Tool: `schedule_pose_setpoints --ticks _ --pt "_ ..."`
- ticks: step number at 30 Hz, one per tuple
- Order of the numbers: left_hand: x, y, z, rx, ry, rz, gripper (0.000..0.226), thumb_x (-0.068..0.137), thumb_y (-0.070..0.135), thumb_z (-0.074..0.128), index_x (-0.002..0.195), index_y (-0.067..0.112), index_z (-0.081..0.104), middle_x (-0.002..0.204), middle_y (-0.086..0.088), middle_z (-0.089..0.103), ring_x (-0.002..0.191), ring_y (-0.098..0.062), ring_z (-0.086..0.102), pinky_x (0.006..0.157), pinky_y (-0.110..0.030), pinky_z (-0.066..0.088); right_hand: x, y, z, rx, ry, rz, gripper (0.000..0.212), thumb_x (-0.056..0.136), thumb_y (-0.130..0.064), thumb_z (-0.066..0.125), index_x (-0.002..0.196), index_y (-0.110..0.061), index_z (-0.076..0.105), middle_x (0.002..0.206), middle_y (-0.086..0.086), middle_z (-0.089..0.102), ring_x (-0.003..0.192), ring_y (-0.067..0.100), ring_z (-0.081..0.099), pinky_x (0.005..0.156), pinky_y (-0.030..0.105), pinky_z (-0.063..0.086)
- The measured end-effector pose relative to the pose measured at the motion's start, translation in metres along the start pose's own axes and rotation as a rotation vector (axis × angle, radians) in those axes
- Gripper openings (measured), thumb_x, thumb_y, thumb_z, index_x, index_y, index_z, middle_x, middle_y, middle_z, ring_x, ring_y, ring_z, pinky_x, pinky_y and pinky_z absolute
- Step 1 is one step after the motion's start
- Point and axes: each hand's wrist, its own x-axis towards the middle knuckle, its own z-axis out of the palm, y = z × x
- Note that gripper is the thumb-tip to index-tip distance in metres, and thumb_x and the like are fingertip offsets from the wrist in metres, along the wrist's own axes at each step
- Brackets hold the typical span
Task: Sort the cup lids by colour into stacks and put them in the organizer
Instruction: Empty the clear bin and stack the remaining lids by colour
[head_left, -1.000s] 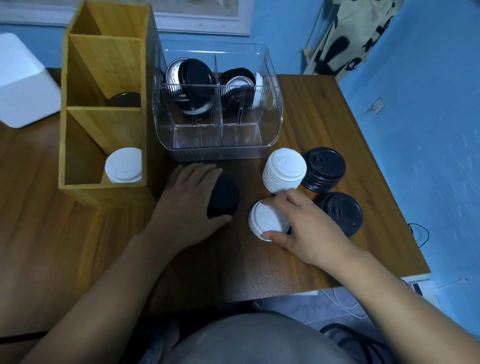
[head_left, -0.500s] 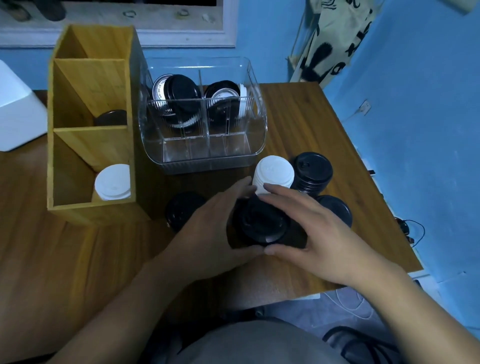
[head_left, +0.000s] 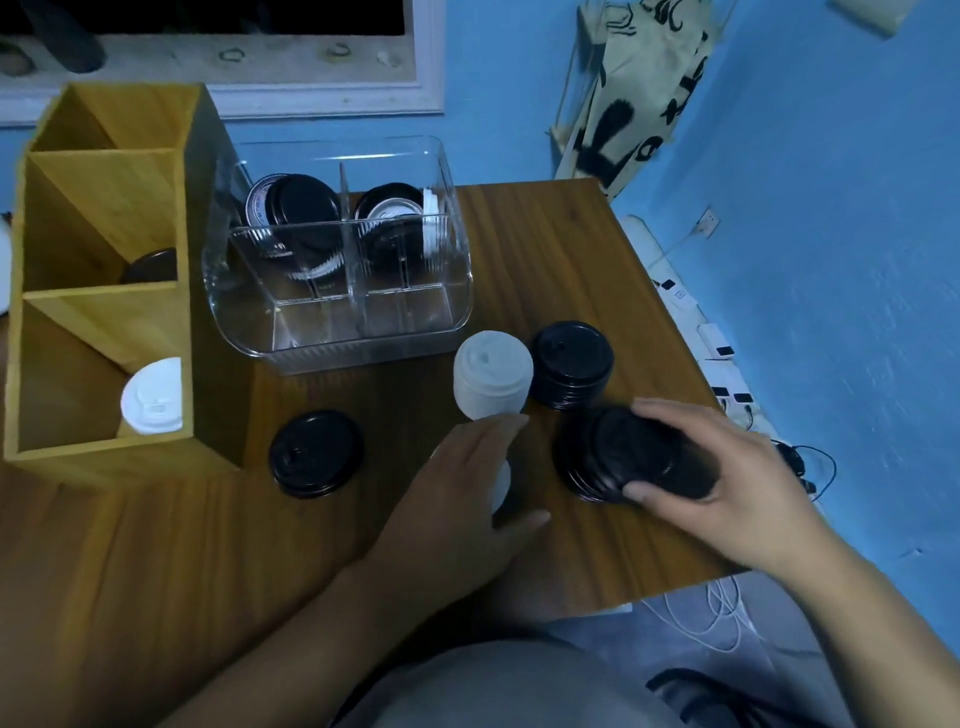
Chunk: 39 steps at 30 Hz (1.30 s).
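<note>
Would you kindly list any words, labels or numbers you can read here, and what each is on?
Nothing reads clearly.
Cloth bag: large black letters, creased, no word legible.
Lid in the clear box: print round its rim, too blurred.
White lid stack: raised mark on top, too small.

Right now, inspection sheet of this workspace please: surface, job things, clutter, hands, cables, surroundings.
Surface: wooden table, lids spread on it.
Job's things: white lid stack, black lid stack and single black lid on the table; wooden organizer holds one white lid in front, a dark lid behind; clear bin holds mixed lids.
Clutter: nothing seen.
Hands: left hand holds a loose white lid; right hand grips black lids.
Cables: white cables below the table edge; power strip on the floor, right.
Surroundings: blue wall, patterned cloth, window frame.
</note>
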Motion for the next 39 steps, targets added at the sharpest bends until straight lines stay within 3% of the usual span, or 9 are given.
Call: schedule_pose_setpoints --ticks 5,10,15,18,21,26,30,34,39 --pt "-0.003 0.032 0.052 -0.112 0.057 0.02 0.084 0.087 0.041 0.071 0.156 0.014 0.031 0.156 -0.001 0.04 0.145 -0.003 0.029 0.118 -0.01 0.015 -0.004 0.035 -0.015 0.042 0.041 0.102 0.063 0.072 -0.052 0.078 0.129 -0.032 0.063 0.133 -0.018 0.062 0.124 0.003 0.058 0.108 0.033 0.046" --pt "0.017 0.034 0.078 -0.143 0.071 -0.111 0.105 0.082 0.039 0.08 0.161 0.021 0.012 0.163 0.003 0.027 0.15 -0.006 0.021 0.118 -0.013 0.011 0.005 0.032 -0.004 0.018 -0.027 0.005 0.063 0.074 -0.049 0.083 0.129 -0.023 0.065 0.135 -0.013 0.061 0.127 0.0 0.055 0.109 0.018 0.04" --pt "0.028 0.026 0.093 -0.163 0.058 -0.157 0.101 0.082 0.037 0.083 0.159 0.018 0.021 0.157 0.0 0.04 0.142 -0.001 0.029 0.112 -0.008 0.012 0.014 0.033 0.012 0.002 -0.143 -0.032 0.065 0.077 -0.051 0.079 0.134 -0.027 0.061 0.138 -0.014 0.056 0.131 0.001 0.049 0.11 0.028 0.042" --pt "0.027 0.022 0.096 -0.16 0.082 -0.158 0.097 0.081 0.038 0.083 0.157 0.016 0.028 0.152 0.004 0.044 0.137 0.005 0.028 0.111 -0.003 0.01 0.017 0.035 0.015 -0.007 -0.19 -0.035 0.065 0.079 -0.051 0.076 0.138 -0.03 0.058 0.138 -0.016 0.05 0.13 -0.004 0.045 0.109 0.018 0.04" --pt "0.028 0.02 0.098 -0.149 0.092 -0.157 0.095 0.082 0.041 0.083 0.157 0.015 0.03 0.154 0.002 0.045 0.141 -0.007 0.037 0.112 -0.007 0.016 0.021 0.034 0.017 0.013 -0.211 -0.043 0.063 0.079 -0.048 0.077 0.136 -0.029 0.059 0.134 -0.014 0.047 0.128 -0.004 0.045 0.103 0.008 0.037" --pt "0.028 0.019 0.1 -0.144 0.101 -0.162 0.098 0.082 0.043 0.082 0.158 0.013 0.028 0.152 -0.003 0.046 0.139 -0.013 0.04 0.112 -0.02 0.027 0.027 0.034 0.014 0.04 -0.312 -0.071 0.058 0.08 -0.049 0.075 0.132 -0.029 0.062 0.145 -0.014 0.043 0.133 -0.006 0.041 0.103 0.009 0.038" --pt "0.029 0.02 0.099 -0.13 0.092 -0.141 0.094 0.082 0.043 0.082 0.156 0.013 0.032 0.15 -0.003 0.048 0.137 -0.011 0.04 0.109 -0.006 0.017 0.031 0.036 0.005 0.046 -0.4 -0.092 0.053 0.081 -0.047 0.073 0.132 -0.035 0.062 0.151 -0.02 0.041 0.137 -0.011 0.036 0.104 0.003 0.032" --pt "0.03 0.02 0.099 -0.137 0.091 -0.13 0.091 0.081 0.041 0.083 0.154 0.012 0.036 0.147 -0.003 0.051 0.134 -0.013 0.043 0.109 -0.017 0.026 0.036 0.038 0.001 0.067 -0.449 -0.097 0.052 0.081 -0.035 0.079 0.131 -0.036 0.064 0.152 -0.023 0.04 0.139 -0.009 0.034 0.106 0.005 0.031" --pt "0.031 0.02 0.098 -0.168 0.099 -0.134 0.093 0.08 0.041 0.083 0.154 0.012 0.035 0.146 -0.003 0.052 0.132 -0.012 0.044 0.108 -0.019 0.029 0.041 0.041 0.005 0.023 -0.481 -0.136 0.051 0.08 -0.029 0.083 0.128 -0.035 0.066 0.152 -0.023 0.038 0.142 -0.003 0.033 0.111 0.013 0.035"
